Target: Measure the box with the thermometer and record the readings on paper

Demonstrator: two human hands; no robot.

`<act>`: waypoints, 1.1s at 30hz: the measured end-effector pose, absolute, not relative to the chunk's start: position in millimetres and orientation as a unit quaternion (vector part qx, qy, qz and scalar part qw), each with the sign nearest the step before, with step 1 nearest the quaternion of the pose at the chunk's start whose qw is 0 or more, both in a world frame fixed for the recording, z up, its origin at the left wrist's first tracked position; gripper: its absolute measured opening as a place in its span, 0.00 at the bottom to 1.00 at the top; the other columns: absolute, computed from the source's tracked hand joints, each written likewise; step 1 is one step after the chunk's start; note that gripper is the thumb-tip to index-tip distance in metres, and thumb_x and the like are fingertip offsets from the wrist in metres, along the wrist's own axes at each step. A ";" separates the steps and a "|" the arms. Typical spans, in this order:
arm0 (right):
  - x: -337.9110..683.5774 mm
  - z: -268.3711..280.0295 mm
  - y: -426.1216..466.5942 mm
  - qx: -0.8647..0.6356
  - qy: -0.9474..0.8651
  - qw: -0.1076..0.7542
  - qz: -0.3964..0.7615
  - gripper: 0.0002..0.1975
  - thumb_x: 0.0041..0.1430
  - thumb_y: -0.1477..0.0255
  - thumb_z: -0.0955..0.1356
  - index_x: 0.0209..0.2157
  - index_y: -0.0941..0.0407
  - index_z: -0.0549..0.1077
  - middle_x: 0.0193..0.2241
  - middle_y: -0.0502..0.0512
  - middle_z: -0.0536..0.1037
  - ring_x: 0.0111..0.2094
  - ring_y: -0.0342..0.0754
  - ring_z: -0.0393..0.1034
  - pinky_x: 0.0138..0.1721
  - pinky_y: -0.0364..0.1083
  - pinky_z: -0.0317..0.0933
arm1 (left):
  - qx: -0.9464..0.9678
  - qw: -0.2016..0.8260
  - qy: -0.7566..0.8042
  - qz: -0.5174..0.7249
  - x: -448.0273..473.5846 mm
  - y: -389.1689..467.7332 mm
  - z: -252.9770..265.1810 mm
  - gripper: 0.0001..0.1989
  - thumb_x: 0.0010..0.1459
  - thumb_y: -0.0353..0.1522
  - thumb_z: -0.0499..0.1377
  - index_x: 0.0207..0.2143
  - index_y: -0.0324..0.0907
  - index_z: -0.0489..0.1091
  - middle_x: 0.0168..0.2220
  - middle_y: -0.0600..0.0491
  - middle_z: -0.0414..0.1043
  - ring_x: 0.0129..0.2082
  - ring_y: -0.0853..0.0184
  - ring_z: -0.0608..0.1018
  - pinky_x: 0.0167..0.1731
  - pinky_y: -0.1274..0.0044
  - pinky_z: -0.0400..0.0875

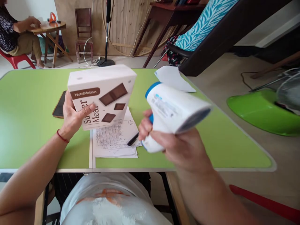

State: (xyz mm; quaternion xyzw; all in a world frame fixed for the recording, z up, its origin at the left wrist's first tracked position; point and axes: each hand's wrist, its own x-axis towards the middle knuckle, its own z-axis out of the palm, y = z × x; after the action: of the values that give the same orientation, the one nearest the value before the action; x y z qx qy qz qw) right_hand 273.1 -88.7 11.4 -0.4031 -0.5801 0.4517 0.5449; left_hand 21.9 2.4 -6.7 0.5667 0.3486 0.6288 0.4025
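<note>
My left hand grips a white box by its left edge, thumb across the front. Brown chocolate squares and the words "NutriMotion" and "Meal" are printed on it. In my right hand is a white and blue infrared thermometer, shaped like a gun; my fingers wrap its handle near the blue trigger. Its blue end points away to the left, toward the box but apart from it, and its dark oval end faces back toward me. Below the box lie handwritten papers with a black pen on them.
A dark phone lies on the green table, partly behind my left hand. A folded white sheet rests at the far edge. Across the room, a person sits at a small wooden table. A green plastic object stands right.
</note>
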 end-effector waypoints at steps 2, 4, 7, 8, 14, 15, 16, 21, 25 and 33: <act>252.5 12.2 -112.2 -0.335 -0.525 0.559 0.547 0.13 0.56 0.71 0.71 0.44 0.49 0.74 0.31 0.48 0.72 0.28 0.43 0.69 0.31 0.47 0.71 | 0.529 0.477 0.350 0.608 25.4 -9.4 3.5 0.30 0.45 0.43 0.74 0.47 0.42 0.70 0.47 0.46 0.78 0.47 0.52 0.82 0.45 0.65 0.80; 232.5 8.3 -127.5 -0.298 -0.459 0.559 0.622 0.13 0.58 0.67 0.72 0.45 0.49 0.74 0.31 0.48 0.72 0.25 0.40 0.67 0.30 0.45 0.69 | 0.506 0.545 0.350 0.569 28.4 -19.4 10.8 0.28 0.46 0.44 0.74 0.44 0.40 0.70 0.42 0.47 0.79 0.40 0.53 0.83 0.36 0.68 0.82; 210.2 1.3 -133.7 -0.305 -0.398 0.554 0.665 0.14 0.57 0.65 0.73 0.44 0.50 0.74 0.30 0.47 0.71 0.24 0.39 0.64 0.28 0.44 0.66 | 0.511 0.574 0.361 0.528 32.2 -28.3 14.7 0.28 0.44 0.41 0.74 0.44 0.40 0.71 0.37 0.48 0.80 0.35 0.57 0.83 0.30 0.72 0.81; 206.0 -0.1 -132.7 -0.309 -0.392 0.554 0.666 0.14 0.57 0.64 0.74 0.44 0.50 0.74 0.30 0.47 0.70 0.24 0.39 0.64 0.28 0.44 0.65 | 0.517 0.574 0.365 0.520 33.2 -29.6 14.6 0.27 0.45 0.41 0.74 0.43 0.40 0.71 0.37 0.49 0.79 0.35 0.58 0.82 0.29 0.72 0.80; 202.7 -1.2 -123.7 -0.320 -0.418 0.547 0.651 0.13 0.61 0.62 0.71 0.45 0.51 0.73 0.27 0.47 0.70 0.27 0.41 0.65 0.30 0.44 0.63 | 0.504 0.580 0.364 0.526 35.3 -27.8 10.4 0.25 0.44 0.41 0.74 0.40 0.39 0.72 0.36 0.50 0.78 0.33 0.62 0.81 0.30 0.73 0.79; 202.9 -1.8 -122.7 -0.330 -0.432 0.534 0.648 0.12 0.61 0.62 0.71 0.44 0.52 0.72 0.27 0.47 0.70 0.28 0.42 0.65 0.31 0.45 0.63 | 0.499 0.580 0.366 0.530 35.2 -27.0 9.3 0.26 0.44 0.41 0.75 0.41 0.40 0.71 0.36 0.51 0.77 0.32 0.63 0.80 0.30 0.73 0.79; 202.8 -2.8 -121.6 -0.341 -0.445 0.523 0.642 0.11 0.62 0.62 0.70 0.42 0.52 0.72 0.27 0.47 0.70 0.28 0.42 0.66 0.32 0.45 0.64 | 0.494 0.580 0.368 0.532 34.8 -26.1 8.1 0.26 0.43 0.41 0.75 0.41 0.40 0.71 0.36 0.51 0.77 0.32 0.64 0.80 0.31 0.73 0.79; 199.8 -8.8 -111.0 -0.347 -0.481 0.513 0.620 0.10 0.58 0.64 0.73 0.34 0.54 0.71 0.28 0.48 0.70 0.28 0.43 0.67 0.33 0.47 0.67 | 0.506 0.577 0.366 0.527 31.7 -20.2 -0.1 0.26 0.45 0.39 0.74 0.44 0.41 0.69 0.37 0.51 0.77 0.32 0.64 0.80 0.31 0.74 0.79; 196.3 -12.0 -104.5 -0.354 -0.461 0.531 0.617 0.12 0.53 0.66 0.75 0.35 0.54 0.71 0.26 0.46 0.70 0.23 0.41 0.65 0.27 0.45 0.63 | 0.514 0.581 0.355 0.522 29.3 -16.8 -4.9 0.25 0.48 0.39 0.74 0.44 0.41 0.70 0.39 0.50 0.77 0.34 0.64 0.80 0.32 0.74 0.79; 191.7 -10.6 -103.3 -0.343 -0.412 0.546 0.644 0.11 0.51 0.72 0.74 0.36 0.53 0.71 0.22 0.42 0.69 0.20 0.40 0.62 0.24 0.44 0.60 | 0.515 0.586 0.354 0.515 27.7 -15.8 -5.4 0.25 0.48 0.39 0.73 0.46 0.41 0.72 0.40 0.49 0.77 0.35 0.63 0.80 0.34 0.73 0.80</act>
State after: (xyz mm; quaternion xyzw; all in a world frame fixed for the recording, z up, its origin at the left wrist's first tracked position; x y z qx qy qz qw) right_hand 191.7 -103.3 -10.6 -0.3430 -0.4117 0.6436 0.5464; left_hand 27.7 -15.8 -5.4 0.5153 0.3544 0.5154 0.5859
